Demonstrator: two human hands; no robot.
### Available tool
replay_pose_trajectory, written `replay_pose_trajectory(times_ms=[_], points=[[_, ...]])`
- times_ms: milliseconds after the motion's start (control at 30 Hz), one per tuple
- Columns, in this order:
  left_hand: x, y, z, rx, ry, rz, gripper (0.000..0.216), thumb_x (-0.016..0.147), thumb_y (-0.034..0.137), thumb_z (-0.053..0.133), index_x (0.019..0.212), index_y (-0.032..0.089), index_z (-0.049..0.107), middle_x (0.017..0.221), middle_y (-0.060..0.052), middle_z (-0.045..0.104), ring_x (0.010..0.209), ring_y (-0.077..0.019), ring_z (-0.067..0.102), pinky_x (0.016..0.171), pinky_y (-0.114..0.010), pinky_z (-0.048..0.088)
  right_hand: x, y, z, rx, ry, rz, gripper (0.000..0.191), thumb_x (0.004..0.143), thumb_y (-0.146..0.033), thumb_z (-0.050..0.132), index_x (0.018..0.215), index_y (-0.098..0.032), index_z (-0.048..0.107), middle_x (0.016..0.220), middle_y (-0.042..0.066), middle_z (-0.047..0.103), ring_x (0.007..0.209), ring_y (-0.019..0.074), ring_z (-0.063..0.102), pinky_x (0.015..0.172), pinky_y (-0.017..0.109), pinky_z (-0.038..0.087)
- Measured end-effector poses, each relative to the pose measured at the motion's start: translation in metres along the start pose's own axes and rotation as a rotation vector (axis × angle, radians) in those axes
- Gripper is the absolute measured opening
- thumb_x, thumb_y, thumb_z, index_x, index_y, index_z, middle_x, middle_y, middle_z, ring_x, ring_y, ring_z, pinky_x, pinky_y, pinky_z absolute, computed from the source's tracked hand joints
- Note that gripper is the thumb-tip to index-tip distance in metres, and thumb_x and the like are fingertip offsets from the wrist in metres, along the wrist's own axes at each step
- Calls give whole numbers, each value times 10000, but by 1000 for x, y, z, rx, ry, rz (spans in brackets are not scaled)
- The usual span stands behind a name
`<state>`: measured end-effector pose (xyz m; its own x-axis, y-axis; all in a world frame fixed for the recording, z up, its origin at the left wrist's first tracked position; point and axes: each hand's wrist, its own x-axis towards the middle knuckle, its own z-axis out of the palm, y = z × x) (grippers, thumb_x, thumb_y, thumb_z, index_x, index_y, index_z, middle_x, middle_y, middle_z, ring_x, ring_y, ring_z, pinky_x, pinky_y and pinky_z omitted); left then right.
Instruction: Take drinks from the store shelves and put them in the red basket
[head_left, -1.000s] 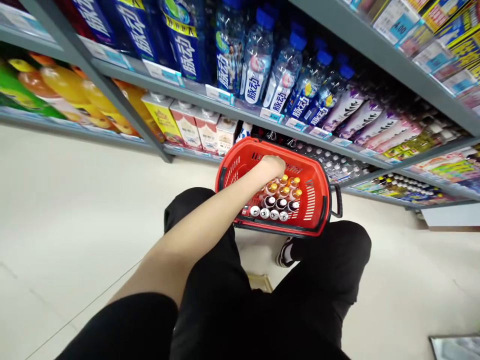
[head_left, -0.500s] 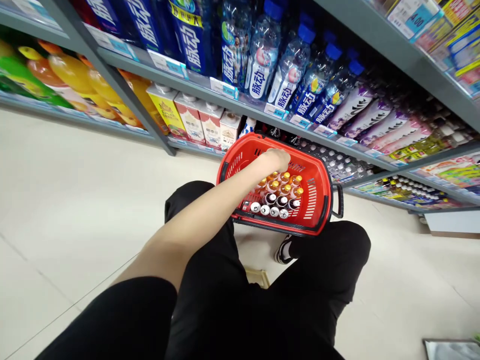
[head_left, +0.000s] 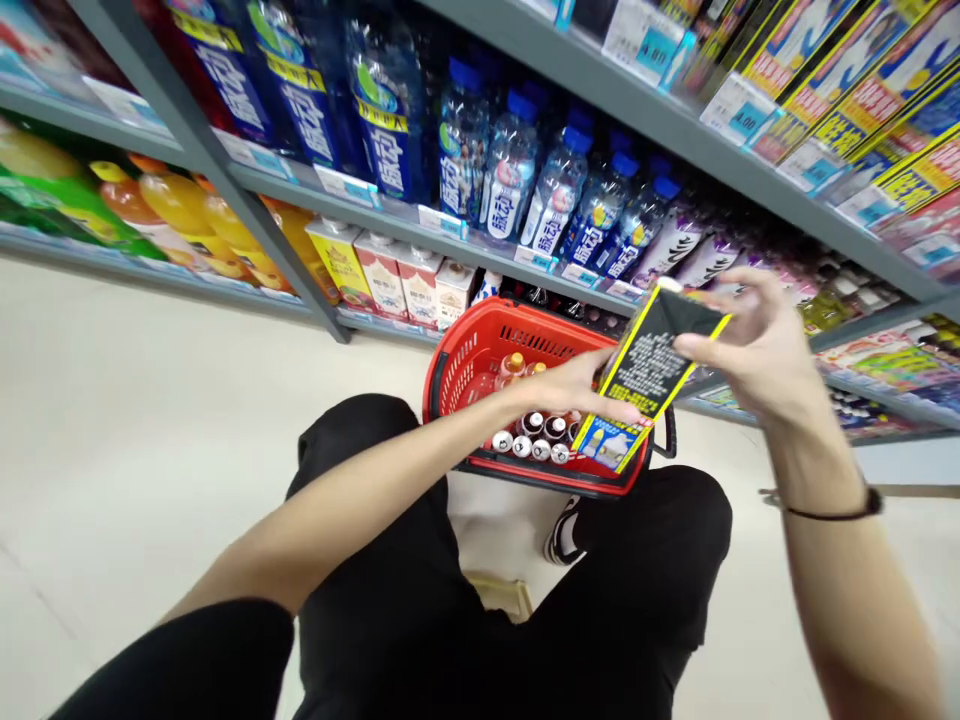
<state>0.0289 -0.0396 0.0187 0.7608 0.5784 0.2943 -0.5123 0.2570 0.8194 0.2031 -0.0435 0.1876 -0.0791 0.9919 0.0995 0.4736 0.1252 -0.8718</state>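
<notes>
A black drink carton point(head_left: 651, 365) with yellow edges and a white cap is tilted above the right side of the red shopping basket point(head_left: 459, 392). My left hand point(head_left: 574, 388) grips its lower part, thumb across the face. Near the capped end, my right hand point(head_left: 761, 345) has its thumb on the carton and its fingers curled around the far side, partly hidden. Inside the basket are small bottles with orange caps point(head_left: 513, 370), dark bottles with white caps point(head_left: 533, 425) and a row of cans point(head_left: 522, 447). My left forearm and the carton cover part of these.
Behind the basket runs a grey shelf point(head_left: 292, 190) with blue-capped bottles point(head_left: 502, 175), drink cartons point(head_left: 381, 275) and large orange juice bottles point(head_left: 176, 215). More yellow-edged cartons point(head_left: 847, 90) fill the upper right shelf. My knees flank the basket, and a shoe point(head_left: 562, 530) shows below it.
My right hand has come into view at the right, with the drink carton between both hands. My left hand has moved from inside the basket onto the carton. The view has shifted slightly.
</notes>
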Motion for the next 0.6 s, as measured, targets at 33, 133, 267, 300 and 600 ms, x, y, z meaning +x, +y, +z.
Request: replay_pose_trajectory(times_ms=[33, 133, 267, 300, 600], points=[[-5, -4, 1, 25, 69, -33, 715, 726, 391, 924, 1340, 148, 652, 1272, -147, 763, 1130, -307, 755, 1022, -493, 609, -2, 14, 6, 70, -16, 67, 856, 512, -318, 1065, 1255, -330, 641, 1122, 80, 762, 1003, 315, 761, 840, 521, 643], [-16, -11, -4, 82, 296, -101, 666, 733, 397, 913, 1290, 134, 662, 1290, -147, 762, 1136, -314, 754, 1026, -491, 605, -8, 63, 29, 291, 50, 132, 871, 605, -509, 1013, 1366, -339, 626, 1252, 77, 760, 1163, 340, 734, 977, 540, 617], [-22, -17, -13, 134, 423, -214, 546, 829, 463, 819, 1245, 132, 691, 1246, -123, 785, 1123, -299, 763, 968, -425, 626, -17, 112, 65, 524, 106, 234, 754, 708, -870, 779, 1200, -305, 697, 1345, 69, 742, 1311, 331, 669, 1016, 507, 605], [-24, -19, -15, 178, 438, -225, 544, 835, 484, 812, 1239, 139, 694, 1239, -115, 788, 1116, -294, 764, 959, -414, 628, -20, 120, 73, 565, 114, 271, 760, 725, -913, 723, 1166, -294, 708, 1336, 72, 747, 1314, 333, 668, 1014, 506, 606], [-25, -47, -8, 894, 363, -369, 929, 710, 704, 832, 1341, 94, 528, 1262, -215, 687, 1146, -409, 714, 990, -576, 587, -47, 144, 93, 721, 272, 424, 814, 696, -952, 639, 1117, -268, 768, 1031, 91, 813, 1164, 408, 735, 932, 579, 630]])
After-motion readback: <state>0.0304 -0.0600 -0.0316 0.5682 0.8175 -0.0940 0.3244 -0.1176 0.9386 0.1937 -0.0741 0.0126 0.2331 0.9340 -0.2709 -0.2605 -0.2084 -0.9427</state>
